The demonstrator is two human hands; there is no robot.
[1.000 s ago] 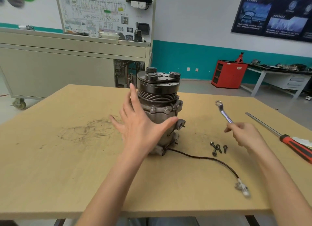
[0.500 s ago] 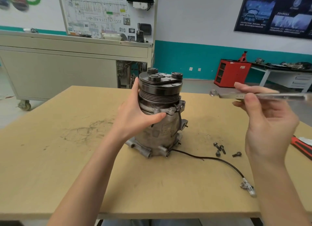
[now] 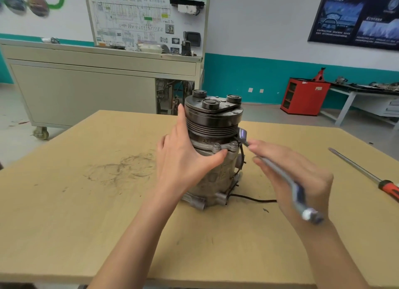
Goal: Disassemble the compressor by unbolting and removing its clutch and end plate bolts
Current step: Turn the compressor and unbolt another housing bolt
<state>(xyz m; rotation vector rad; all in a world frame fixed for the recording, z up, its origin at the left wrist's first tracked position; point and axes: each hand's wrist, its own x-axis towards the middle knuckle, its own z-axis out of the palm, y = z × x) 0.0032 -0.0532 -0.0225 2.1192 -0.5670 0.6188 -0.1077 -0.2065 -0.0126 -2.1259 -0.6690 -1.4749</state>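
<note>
Loosely pinched in the right hand (image 3: 298, 176), the wrench (image 3: 299, 194) may slip off the three-o'clock bolt (image 3: 234, 144); the left hand (image 3: 183, 159) clasps the compressor (image 3: 216, 176).

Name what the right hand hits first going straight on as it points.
The right hand, holding the wrench, would likely meet the compressor at its flange bolt; depth unclear.
</note>
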